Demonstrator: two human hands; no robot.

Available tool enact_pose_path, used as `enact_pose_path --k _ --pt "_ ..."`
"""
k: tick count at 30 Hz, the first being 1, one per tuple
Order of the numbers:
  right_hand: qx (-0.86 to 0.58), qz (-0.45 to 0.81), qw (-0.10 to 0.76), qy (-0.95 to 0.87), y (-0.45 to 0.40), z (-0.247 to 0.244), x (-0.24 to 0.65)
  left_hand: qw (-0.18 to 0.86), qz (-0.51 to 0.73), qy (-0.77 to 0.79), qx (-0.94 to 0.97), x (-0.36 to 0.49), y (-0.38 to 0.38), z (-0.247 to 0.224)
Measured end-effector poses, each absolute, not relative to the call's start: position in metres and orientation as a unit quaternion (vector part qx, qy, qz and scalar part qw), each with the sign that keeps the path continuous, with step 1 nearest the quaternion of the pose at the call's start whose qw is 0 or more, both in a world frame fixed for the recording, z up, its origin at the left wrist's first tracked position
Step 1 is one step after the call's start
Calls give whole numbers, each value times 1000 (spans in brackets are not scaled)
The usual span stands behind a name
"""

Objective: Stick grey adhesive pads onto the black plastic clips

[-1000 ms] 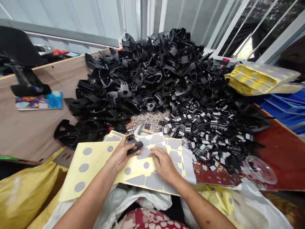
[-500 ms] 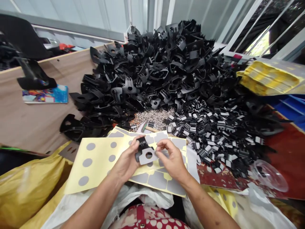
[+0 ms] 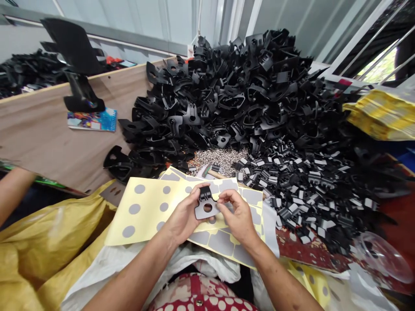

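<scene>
My left hand [image 3: 184, 216] is closed on a black plastic part [image 3: 205, 194], with a grey, holed face [image 3: 207, 209] turned up. At the right edge of this part, my right hand [image 3: 238, 216] has its thumb and index finger pinched together; whether anything thin is between them is too small to tell. Beneath both hands lie yellow backing sheets: one with grey round stickers [image 3: 134, 209], another with larger grey shaped stickers [image 3: 221, 244].
Behind the sheets rises a big heap of black plastic parts [image 3: 227, 101]. Small silvery pieces [image 3: 223, 159], a hammer [image 3: 215, 173] and many small black clips [image 3: 292, 190] lie before it. A clear plastic bowl [image 3: 384, 257] is at right; another person's arm [image 3: 13, 194] shows at left.
The view has swung left, so the scene sits further right. The held part has tilted, showing more of its black hinge end. Another person's arm has appeared at the left edge.
</scene>
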State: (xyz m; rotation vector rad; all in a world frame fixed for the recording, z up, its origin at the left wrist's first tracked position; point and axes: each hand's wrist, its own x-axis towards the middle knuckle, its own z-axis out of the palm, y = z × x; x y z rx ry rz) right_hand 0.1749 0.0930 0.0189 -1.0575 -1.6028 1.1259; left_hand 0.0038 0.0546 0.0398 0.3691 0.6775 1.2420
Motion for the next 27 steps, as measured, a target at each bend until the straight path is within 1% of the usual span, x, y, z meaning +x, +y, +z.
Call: enact_pose_path --k 7,11,13,16,18,20,21,22,23,24,26,27 --pt "-434 436 437 -656 92 23 171 744 567 311 168 -1 53 37" --pt "-422 382 421 -706 89 24 170 731 561 328 210 3 51 34" --pt "-409 319 411 -749 86 21 169 680 578 372 254 9 52 27" --pt "-384 195 403 -807 79 15 166 531 626 468 327 18 54 11" --pt "-375 108 398 -830 75 14 165 452 639 508 360 20 53 -1" --pt "-398 45 390 -829 75 16 167 430 638 523 367 18 48 -8" --pt "-421 43 387 -819 76 18 168 439 634 522 365 15 44 -9" --pt "-445 72 384 -806 78 20 170 456 625 516 367 12 40 -8" --pt "-460 138 376 -792 80 22 173 477 612 507 376 8 35 -5" --pt "-457 234 360 -779 83 23 175 494 595 496 396 3 29 -1" --pt "-401 435 293 -751 89 26 179 501 549 476 469 -9 18 10" --pt "-362 500 248 -746 92 28 181 495 519 467 516 -16 12 15"
